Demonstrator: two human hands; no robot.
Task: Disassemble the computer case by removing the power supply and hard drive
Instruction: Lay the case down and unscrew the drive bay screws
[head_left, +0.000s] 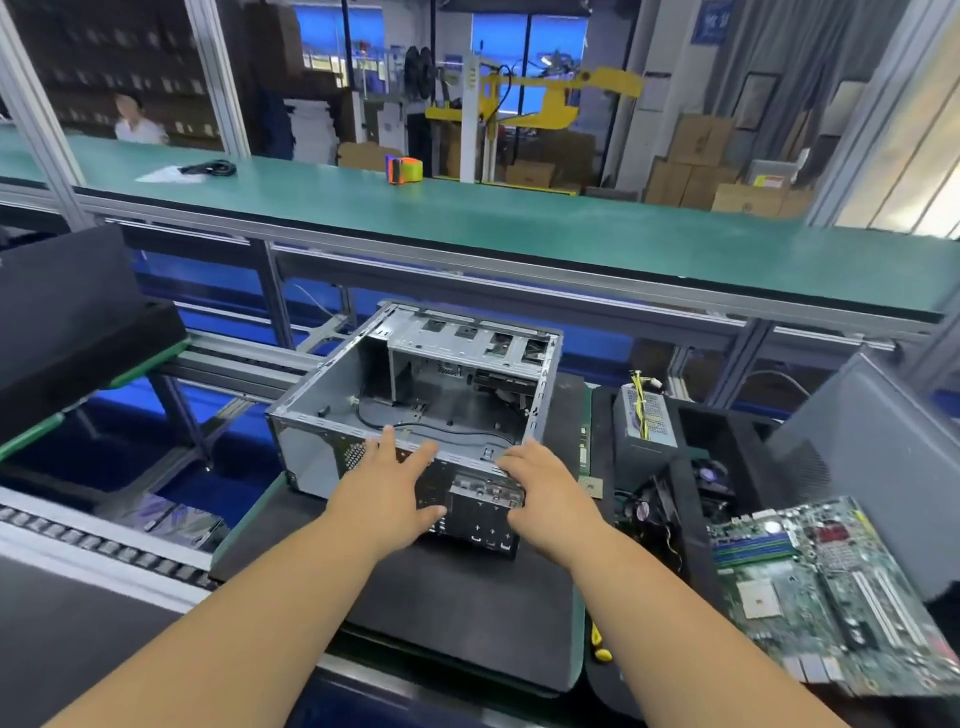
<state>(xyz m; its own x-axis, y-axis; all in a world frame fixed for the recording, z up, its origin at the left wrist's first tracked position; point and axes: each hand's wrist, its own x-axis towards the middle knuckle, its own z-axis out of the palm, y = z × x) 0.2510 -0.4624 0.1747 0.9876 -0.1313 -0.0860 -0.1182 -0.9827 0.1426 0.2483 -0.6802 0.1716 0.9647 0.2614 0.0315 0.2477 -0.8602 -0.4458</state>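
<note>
Lying open-side up on a dark mat (457, 613) at the middle of the bench (519, 223), the computer case (415, 405) is showing a bare metal interior with a black cable curving across its floor and a drive cage at its far end. The left hand (387, 493) is resting flat against the case's near wall, fingers (387, 439) straight and slightly spread, reaching over the top rim. The right hand (545, 493) is gripping the near right corner, fingers curling over the rim and thumb pressing a small perforated metal bracket (483, 512) on the outside of that wall. Just to the right of the case, a power supply (644, 415) with yellow wires is standing on a second dark mat. Nearer the person on that side, a green motherboard (821, 587) is lying tilted, beside a cooling fan (711, 475). A grey side panel (872, 467) is leaning at the far right.
</note>
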